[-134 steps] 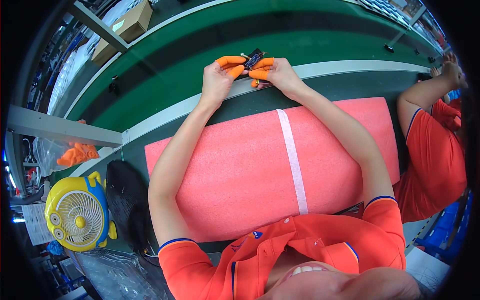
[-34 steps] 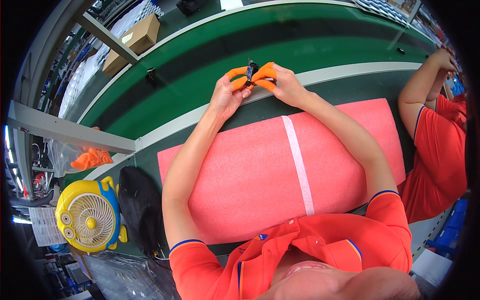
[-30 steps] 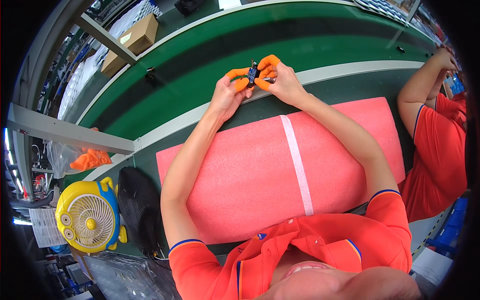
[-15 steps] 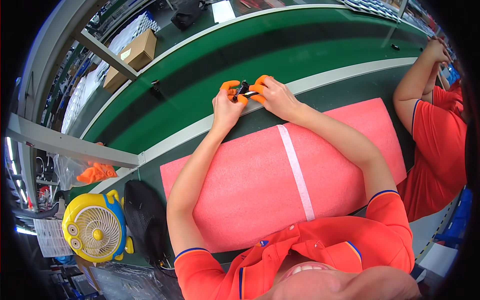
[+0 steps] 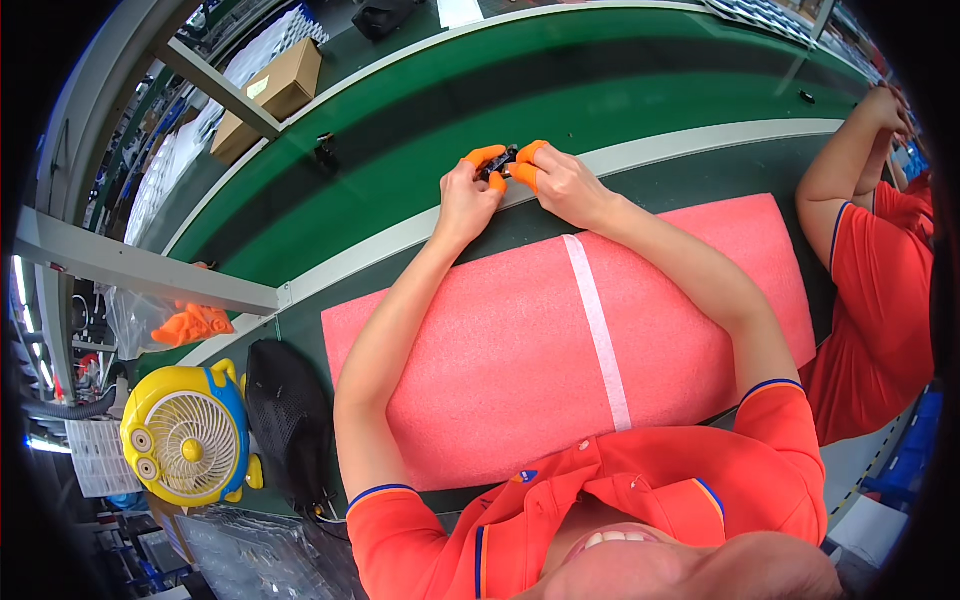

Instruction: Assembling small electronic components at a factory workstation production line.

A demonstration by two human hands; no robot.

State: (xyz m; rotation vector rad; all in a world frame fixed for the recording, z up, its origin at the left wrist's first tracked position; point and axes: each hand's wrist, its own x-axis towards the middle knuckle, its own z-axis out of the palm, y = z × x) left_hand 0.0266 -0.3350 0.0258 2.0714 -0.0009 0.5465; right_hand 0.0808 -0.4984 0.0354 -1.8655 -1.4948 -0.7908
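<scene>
Above the far edge of the pink foam sheet (image 5: 490, 360), my two hands meet at a small black part (image 5: 498, 163) whose exact kind I cannot make out. My left hand (image 5: 468, 205) pinches it between thumb and fingers. From the other side, my right hand (image 5: 575, 190) has its thumb and forefinger closed at the part's right end. Orange finger cots cover the fingertips of both hands and hide some of the part. Both forearms lie across the foam, which has a pale strip running over it.
Beyond my hands runs a green conveyor belt (image 5: 420, 170) with small black pieces (image 5: 325, 150) on it. At left are a yellow fan (image 5: 192, 445), a black mesh bag (image 5: 287, 425), a bag of orange finger cots (image 5: 195, 325) and a metal frame (image 5: 150, 262). A co-worker (image 5: 865, 270) sits at right.
The black part has been turned between my fingers; a white strip seen on it before no longer shows. My right hand's fingers have shifted along its right end. The whole view has moved slightly.
</scene>
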